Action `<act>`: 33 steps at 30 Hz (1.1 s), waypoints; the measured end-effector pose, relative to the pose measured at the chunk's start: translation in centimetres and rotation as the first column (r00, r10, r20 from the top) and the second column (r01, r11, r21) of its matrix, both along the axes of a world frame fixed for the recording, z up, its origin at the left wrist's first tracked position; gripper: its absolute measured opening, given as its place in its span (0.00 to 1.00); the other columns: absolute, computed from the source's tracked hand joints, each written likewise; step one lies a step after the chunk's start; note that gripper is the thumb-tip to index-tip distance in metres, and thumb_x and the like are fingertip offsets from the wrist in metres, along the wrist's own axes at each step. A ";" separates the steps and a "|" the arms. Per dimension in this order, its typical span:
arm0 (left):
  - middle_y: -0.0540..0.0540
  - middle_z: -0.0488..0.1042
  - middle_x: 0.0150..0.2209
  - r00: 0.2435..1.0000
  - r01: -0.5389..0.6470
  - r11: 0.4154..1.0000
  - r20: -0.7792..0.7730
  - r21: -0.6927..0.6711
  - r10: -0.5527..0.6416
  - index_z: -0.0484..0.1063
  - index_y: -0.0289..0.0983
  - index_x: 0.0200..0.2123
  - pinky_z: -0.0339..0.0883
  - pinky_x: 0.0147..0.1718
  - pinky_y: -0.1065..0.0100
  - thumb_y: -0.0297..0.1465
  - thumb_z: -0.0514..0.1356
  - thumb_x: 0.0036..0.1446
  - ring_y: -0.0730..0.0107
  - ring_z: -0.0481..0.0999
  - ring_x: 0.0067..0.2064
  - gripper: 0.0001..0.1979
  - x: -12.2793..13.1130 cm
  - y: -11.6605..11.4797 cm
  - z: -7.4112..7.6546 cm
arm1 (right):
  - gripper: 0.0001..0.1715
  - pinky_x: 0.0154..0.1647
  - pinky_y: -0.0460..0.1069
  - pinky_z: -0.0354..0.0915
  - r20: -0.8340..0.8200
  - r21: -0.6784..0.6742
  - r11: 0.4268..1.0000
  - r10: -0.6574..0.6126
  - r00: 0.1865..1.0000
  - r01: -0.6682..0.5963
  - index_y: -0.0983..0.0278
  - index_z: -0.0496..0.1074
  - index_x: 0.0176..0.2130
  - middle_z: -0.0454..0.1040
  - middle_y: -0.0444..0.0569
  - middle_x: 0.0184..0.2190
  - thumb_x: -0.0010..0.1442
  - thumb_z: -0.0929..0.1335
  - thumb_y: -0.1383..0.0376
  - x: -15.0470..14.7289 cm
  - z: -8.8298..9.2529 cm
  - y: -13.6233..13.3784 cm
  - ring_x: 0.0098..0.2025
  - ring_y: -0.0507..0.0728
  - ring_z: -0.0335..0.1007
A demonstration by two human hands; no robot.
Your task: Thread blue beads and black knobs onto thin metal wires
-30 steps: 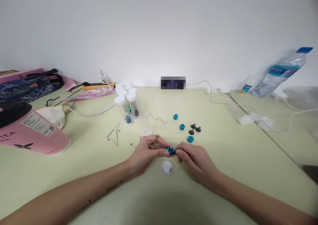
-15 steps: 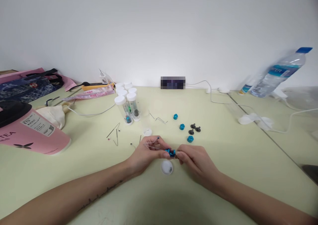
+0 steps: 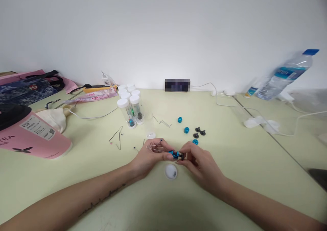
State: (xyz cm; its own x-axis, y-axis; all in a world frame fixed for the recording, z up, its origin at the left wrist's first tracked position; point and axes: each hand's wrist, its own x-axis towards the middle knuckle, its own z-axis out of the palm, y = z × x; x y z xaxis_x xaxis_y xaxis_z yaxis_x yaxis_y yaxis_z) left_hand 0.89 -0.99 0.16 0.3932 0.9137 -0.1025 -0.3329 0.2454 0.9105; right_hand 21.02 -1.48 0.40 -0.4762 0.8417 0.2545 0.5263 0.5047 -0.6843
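A: Blue fittings [image 3: 186,130], loose on the table [image 3: 224,183]?
B: Three. Blue part [image 3: 174,154], held: one.
A: Black flanged studs [image 3: 202,132], loose?
B: Three. Black stud [image 3: 182,156], held: one.
A: White-capped tubes [image 3: 136,109], clustered?
B: Six visible.
A: White lid [image 3: 170,172], foreground?
B: One.
A: Pink cup [image 3: 38,132]?
B: One.
A: Blue-capped bottle [image 3: 286,75]?
B: One.

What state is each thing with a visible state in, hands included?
Left hand: closed, gripping the blue part
Right hand: fingers closed around the black screw
Blue part: held
Black screw: against the blue part; depth unclear
Loose screws: wide ends down
Clear tubes: capped, upright
White cap: open side up
Pink cup: lidded
Bottle: capped
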 end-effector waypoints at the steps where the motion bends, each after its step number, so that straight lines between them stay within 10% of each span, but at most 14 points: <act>1: 0.45 0.80 0.30 1.000 0.001 1.000 0.000 -0.002 -0.001 0.75 0.33 0.30 0.67 0.39 0.67 0.24 0.69 0.44 0.69 0.77 0.33 0.08 0.0 0.0 0.0 | 0.04 0.25 0.44 0.54 -0.004 -0.006 1.000 0.003 1.000 -0.003 0.62 0.62 0.35 0.66 0.41 0.25 0.61 0.65 0.66 0.0 0.0 0.0 0.23 0.50 0.59; 17: 0.46 0.79 0.30 0.999 0.030 0.999 -0.018 -0.013 -0.030 0.74 0.33 0.28 0.67 0.36 0.67 0.26 0.71 0.40 0.68 0.77 0.33 0.10 0.1 -0.2 0.2 | 0.22 0.23 0.45 0.50 0.062 -0.047 0.993 0.109 0.992 -0.106 0.62 0.57 0.23 0.59 0.40 0.18 0.67 0.58 0.57 0.1 0.2 0.2 0.21 0.50 0.54; 33: 0.45 0.79 0.30 0.999 -0.052 0.999 0.000 -0.017 0.052 0.74 0.33 0.29 0.66 0.40 0.66 0.26 0.70 0.43 0.69 0.77 0.33 0.09 0.1 0.0 0.0 | 0.13 0.25 0.45 0.55 -0.055 -0.078 0.997 0.014 0.998 -0.018 0.62 0.63 0.32 0.64 0.41 0.23 0.67 0.60 0.59 0.1 0.2 0.4 0.24 0.51 0.59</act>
State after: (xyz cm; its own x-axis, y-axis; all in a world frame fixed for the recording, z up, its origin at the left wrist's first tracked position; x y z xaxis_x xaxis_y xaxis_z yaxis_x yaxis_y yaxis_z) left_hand 1.00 -1.03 0.19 0.3456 0.9309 -0.1182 -0.3456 0.2434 0.9063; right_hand 21.11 -1.10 0.57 -0.4769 0.8525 0.2140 0.4793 0.4563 -0.7497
